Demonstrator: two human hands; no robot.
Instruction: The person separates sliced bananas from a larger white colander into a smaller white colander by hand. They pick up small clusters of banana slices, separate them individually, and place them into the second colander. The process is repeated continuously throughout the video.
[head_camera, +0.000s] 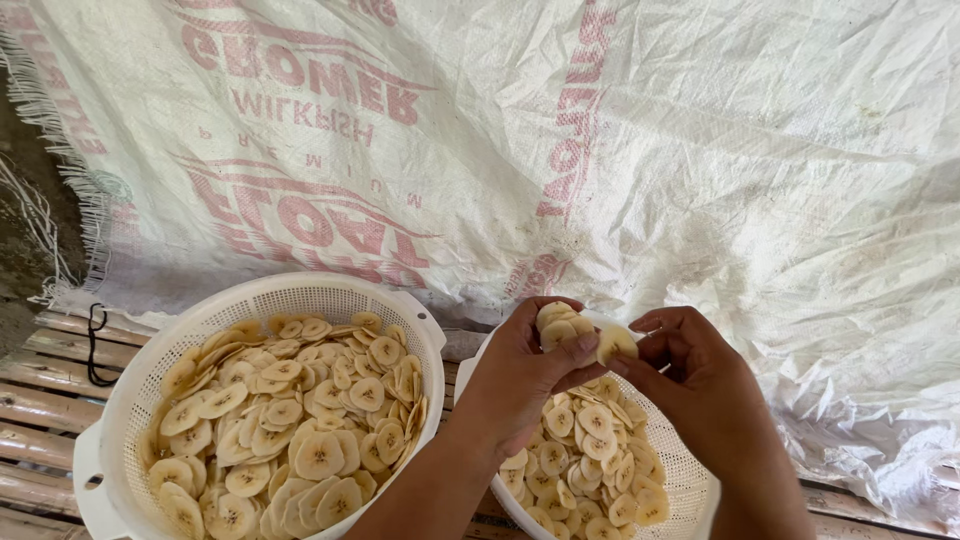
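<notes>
The left hand (520, 375) cups a small stack of pale banana slices (556, 322), fingers curled around it, while the right hand (690, 375) pinches a single slice (616, 344) between thumb and fingertips, right beside the stack. Both hands hover over the smaller white colander (690, 480), itself partly filled with slices.

The slices look thin and slippery (probably damp), so the pinched one could tear or slide free; the stack could also fan out and spill if the left hand's hold loosens. Most would likely land in the colander below, though one near the rim might drop onto the sheet.

A larger white colander (120, 400) heaped with slices sits to the left. Both colanders rest on a bench of bamboo slats (45, 400), and a white woven plastic sheet (750, 170) with faded red print is spread beyond.
</notes>
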